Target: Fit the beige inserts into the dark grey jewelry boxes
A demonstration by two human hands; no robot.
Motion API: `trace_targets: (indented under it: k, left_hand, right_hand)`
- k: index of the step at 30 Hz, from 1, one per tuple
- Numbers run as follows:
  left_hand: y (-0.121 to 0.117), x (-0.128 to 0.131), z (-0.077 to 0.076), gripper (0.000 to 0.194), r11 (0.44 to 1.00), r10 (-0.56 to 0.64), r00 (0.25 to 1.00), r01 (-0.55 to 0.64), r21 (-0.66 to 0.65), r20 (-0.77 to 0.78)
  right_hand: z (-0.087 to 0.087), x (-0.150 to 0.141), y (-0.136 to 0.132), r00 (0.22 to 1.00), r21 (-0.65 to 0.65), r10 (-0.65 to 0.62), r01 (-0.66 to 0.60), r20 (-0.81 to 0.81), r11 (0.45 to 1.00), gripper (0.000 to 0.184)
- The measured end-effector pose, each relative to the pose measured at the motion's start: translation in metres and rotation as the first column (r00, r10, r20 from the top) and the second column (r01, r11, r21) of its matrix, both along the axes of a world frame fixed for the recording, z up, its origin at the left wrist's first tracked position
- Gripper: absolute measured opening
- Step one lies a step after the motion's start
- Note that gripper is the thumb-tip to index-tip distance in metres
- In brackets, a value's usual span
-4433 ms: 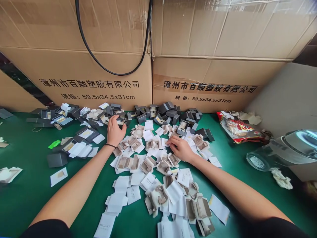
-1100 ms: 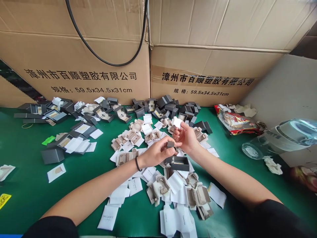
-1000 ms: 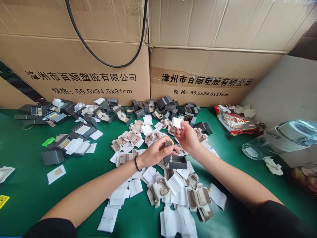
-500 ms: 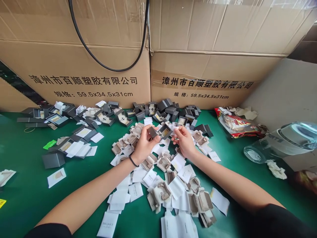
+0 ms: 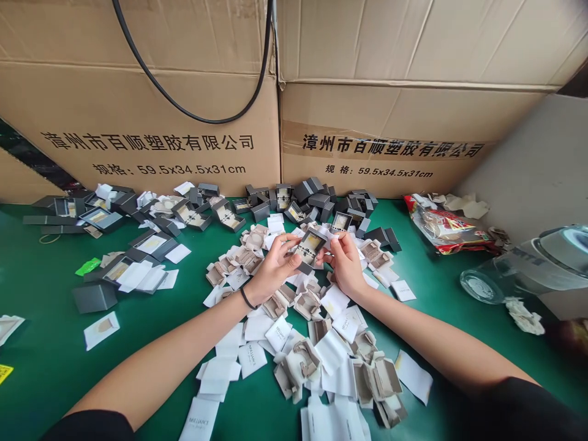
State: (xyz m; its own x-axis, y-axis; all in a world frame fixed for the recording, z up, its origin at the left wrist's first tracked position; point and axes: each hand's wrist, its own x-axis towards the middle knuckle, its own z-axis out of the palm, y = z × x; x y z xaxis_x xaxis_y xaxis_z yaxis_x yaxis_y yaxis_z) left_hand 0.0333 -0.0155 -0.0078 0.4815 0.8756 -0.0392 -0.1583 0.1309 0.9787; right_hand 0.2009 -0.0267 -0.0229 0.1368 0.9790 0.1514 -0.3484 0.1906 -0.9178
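My left hand (image 5: 274,268) is closed around the left side of a small dark grey hinged jewellery box (image 5: 312,248). The box is tilted, and a pale lining with black marks shows inside. My right hand (image 5: 346,262) is at the box's right edge, its fingers pinched on a small white slip of paper (image 5: 329,237), mostly hidden by the fingers. Beneath both hands lies a loose heap of torn grey-white card inserts (image 5: 309,302) and printed white paper cards (image 5: 278,333).
More dark boxes (image 5: 228,215) are piled along two large cartons (image 5: 174,101) at the back of the green table (image 5: 41,269). A black cable (image 5: 184,110) hangs in front. To the right are a red snack packet (image 5: 448,229) and a clear bottle (image 5: 519,266) on its side.
The box has turned in my left hand, so its lined inside now faces me more. My right hand stays close at its right side. The view has shifted slightly.
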Motion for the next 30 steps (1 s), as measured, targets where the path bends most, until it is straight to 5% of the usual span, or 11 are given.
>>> trace_targets:
  k: [4,9,12,17,22,26,30]
  left_hand:
    - [-0.001,0.002,0.001,0.080,0.999,-0.038,0.999,0.038,0.017,-0.004]
    - [0.001,0.005,-0.003,0.066,0.993,-0.110,0.993,0.108,0.055,0.043]
    - [0.002,0.005,-0.007,0.065,0.995,-0.074,0.996,0.071,0.070,0.040]
    - [-0.001,0.006,-0.014,0.077,0.988,-0.026,0.996,0.038,0.149,-0.086]
    - [-0.006,0.005,-0.016,0.088,0.978,-0.030,0.977,0.073,0.198,-0.210]
    - [-0.006,0.004,-0.011,0.074,0.969,-0.104,0.984,0.134,0.210,-0.145]
    - [-0.003,0.003,-0.007,0.044,0.980,-0.070,0.990,0.092,0.178,-0.124]
  right_hand:
    - [0.000,0.000,-0.001,0.999,0.017,0.047,-0.048,0.019,0.999,0.016]
    - [0.000,0.000,-0.002,0.997,-0.036,0.003,0.000,0.081,0.999,0.019]
    - [-0.002,0.003,-0.003,0.960,0.024,-0.100,0.097,0.263,0.995,0.016]
    - [-0.007,0.007,-0.010,0.721,0.319,-0.266,0.065,0.640,0.946,0.008]
    - [-0.014,0.007,-0.015,0.485,0.357,-0.244,-0.155,0.840,0.921,0.015]
    - [-0.016,0.007,-0.014,0.311,0.368,-0.298,-0.199,0.902,0.908,0.022]
    - [-0.017,0.007,-0.013,0.255,0.365,-0.304,-0.243,0.918,0.899,0.026]
